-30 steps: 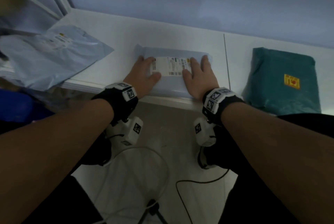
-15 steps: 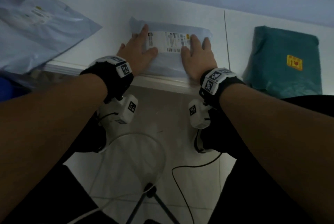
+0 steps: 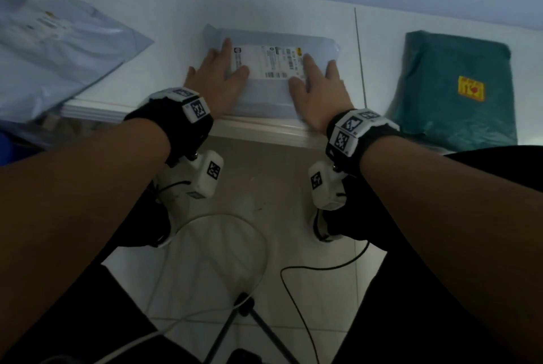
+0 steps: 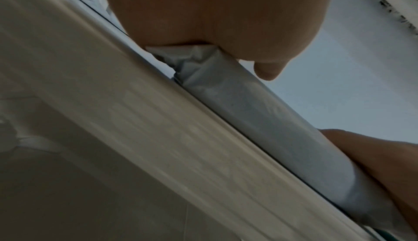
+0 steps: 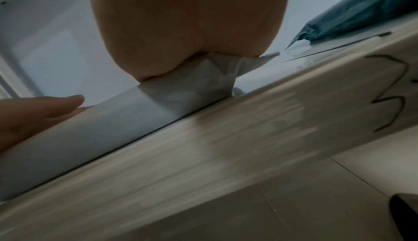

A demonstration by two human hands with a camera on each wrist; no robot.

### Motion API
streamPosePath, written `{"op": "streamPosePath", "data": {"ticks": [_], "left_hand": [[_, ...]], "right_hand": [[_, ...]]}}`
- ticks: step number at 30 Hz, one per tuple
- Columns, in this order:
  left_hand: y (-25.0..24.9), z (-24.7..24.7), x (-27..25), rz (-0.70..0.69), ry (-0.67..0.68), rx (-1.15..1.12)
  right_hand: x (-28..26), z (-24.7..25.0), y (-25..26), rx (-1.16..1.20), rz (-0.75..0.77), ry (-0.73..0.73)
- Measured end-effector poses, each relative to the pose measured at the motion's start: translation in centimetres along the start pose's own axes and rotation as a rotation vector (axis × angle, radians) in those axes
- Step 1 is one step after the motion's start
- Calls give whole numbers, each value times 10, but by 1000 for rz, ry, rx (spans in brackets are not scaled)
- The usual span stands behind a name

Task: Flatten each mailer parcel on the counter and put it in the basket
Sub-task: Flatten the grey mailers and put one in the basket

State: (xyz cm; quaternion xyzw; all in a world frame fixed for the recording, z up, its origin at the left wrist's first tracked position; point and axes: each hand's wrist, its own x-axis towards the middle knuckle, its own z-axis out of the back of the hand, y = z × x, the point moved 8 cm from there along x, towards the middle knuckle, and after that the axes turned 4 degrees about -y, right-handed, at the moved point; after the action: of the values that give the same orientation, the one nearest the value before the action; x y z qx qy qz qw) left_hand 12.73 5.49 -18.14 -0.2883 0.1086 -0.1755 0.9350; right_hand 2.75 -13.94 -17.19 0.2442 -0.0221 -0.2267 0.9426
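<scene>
Both flat, unclenched hands, left hand and right hand, press the grey parcel at the counter edge, where an uneven push could slide it off.

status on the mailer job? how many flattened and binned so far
None visibly binned: no basket shows in any view. In hand: the left hand and right hand press flat on the grey mailer at the counter edge. Left: the teal mailer lies untouched to the right, and a larger grey mailer sits to the left; whether that one is flattened is unclear.
</scene>
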Motion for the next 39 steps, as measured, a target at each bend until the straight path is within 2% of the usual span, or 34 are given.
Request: {"op": "streamPosePath", "data": {"ticks": [7,12,18,39], "left_hand": [[4,-5,6,-9,68,-62],[-1,-1,-6,-80,-37,-61],[3,-2,-2,-82,-116,-33],[3,-2,1,-93,-160,-41]], "right_hand": [[5,-3,-11,82,31,41],[0,-3,-9,33,34,-25],[0,-4,-8,86,49,-76],[4,-2,-6,104,46,-97]]}}
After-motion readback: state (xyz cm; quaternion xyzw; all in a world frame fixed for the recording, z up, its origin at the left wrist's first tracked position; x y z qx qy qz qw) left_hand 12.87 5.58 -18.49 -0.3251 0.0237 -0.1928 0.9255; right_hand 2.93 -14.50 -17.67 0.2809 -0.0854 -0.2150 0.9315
